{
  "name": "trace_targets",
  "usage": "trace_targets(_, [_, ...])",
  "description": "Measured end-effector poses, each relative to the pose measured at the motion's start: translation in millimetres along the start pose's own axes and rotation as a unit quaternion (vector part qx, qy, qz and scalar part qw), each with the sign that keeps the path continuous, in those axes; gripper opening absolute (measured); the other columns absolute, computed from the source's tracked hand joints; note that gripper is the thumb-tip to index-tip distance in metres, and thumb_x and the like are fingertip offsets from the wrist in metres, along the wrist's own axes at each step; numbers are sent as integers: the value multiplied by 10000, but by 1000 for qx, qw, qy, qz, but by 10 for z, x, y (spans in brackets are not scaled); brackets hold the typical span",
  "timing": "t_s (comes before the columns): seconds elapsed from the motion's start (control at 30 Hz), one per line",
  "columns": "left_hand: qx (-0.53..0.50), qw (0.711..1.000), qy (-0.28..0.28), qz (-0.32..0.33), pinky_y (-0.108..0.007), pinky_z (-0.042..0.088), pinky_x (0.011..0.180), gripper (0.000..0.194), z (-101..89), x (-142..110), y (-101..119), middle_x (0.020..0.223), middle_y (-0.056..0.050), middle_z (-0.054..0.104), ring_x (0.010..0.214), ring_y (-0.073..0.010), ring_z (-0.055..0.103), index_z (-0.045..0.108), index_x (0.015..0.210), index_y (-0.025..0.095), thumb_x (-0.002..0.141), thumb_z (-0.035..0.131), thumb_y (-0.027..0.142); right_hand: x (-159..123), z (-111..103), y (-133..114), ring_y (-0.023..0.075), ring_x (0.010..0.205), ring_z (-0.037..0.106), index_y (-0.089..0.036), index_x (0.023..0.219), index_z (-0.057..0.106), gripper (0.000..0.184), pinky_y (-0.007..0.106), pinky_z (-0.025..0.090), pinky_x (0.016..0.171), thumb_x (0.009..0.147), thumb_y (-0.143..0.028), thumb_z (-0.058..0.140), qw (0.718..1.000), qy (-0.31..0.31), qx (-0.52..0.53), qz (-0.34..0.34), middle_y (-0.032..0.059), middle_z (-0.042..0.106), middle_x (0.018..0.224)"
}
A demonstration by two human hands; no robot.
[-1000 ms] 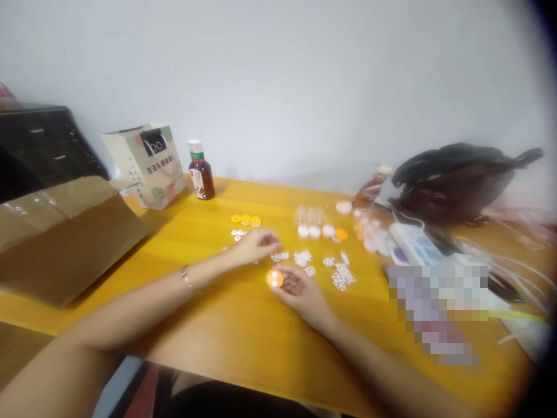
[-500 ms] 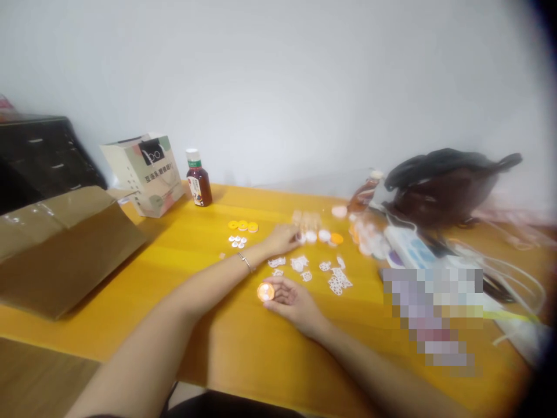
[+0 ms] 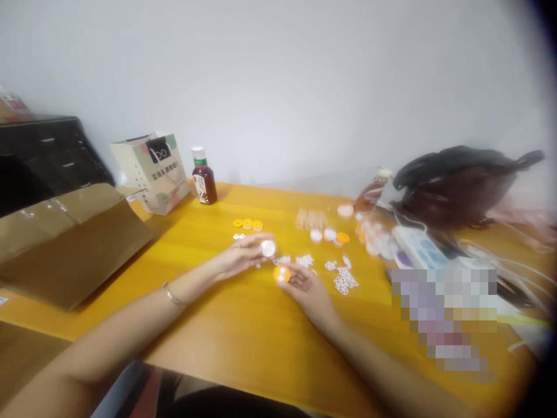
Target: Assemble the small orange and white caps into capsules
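My left hand (image 3: 246, 255) pinches a round white disc (image 3: 268, 249) above the table's middle. Just right of it and lower, my right hand (image 3: 307, 285) grips an orange disc (image 3: 282, 274) with white spots on its face. White openwork plastic pieces (image 3: 343, 281) lie beyond and to the right of my right hand. Three yellow rings (image 3: 248, 223) sit in a row past my left hand, with small white pieces (image 3: 239, 236) in front, partly hidden by that hand. White discs (image 3: 322, 235) and an orange one (image 3: 342, 238) rest farther back.
An open cardboard box (image 3: 69, 244), a paper bag (image 3: 152, 171) and a dark red bottle (image 3: 204, 180) stand at the left. At the right are a pile of round pieces (image 3: 374, 235), a tilted bottle (image 3: 372, 188), a power strip (image 3: 420, 247), cables and a dark bag (image 3: 456, 186).
My left hand has come back from the row of discs with a white disc in it. My right hand has moved slightly up and right, still holding the orange disc.
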State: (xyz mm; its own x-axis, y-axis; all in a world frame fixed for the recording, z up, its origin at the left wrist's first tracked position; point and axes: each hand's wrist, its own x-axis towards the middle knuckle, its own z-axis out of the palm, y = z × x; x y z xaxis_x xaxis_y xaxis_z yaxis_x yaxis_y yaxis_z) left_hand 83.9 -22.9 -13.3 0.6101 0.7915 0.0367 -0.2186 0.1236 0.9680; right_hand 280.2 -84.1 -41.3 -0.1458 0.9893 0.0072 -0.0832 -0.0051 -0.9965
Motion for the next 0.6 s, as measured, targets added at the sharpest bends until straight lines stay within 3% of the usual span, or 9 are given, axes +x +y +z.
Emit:
trace_targets(0.13, [-30,999,2,-12,-312,429,899,332,47,-215,-27,1088,-101,574,984,-198,582,542,1101,162,780,594,228,0,-3,-45,144,774,595,-210,945,586,352,329,467,820,621,-274,707,1000,16,-10,-13,16,645,841])
trace_targets(0.33, [-20,1000,8,-13,-255,466,788,347,134,-199,-64,961,-57,607,866,-158,620,497,1127,207,792,585,221,-19,-2,-58,136,766,599,-207,960,594,356,310,478,800,624,-258,702,999,-2,-16,-29,18,651,863])
trace_targets(0.6, [25,1000,5,9,-288,442,816,372,142,-175,-125,975,-49,586,836,-124,562,560,1068,181,712,667,190,-15,-3,-45,126,734,597,-206,965,595,349,301,490,779,631,-242,691,999,-2,-20,-32,8,649,821])
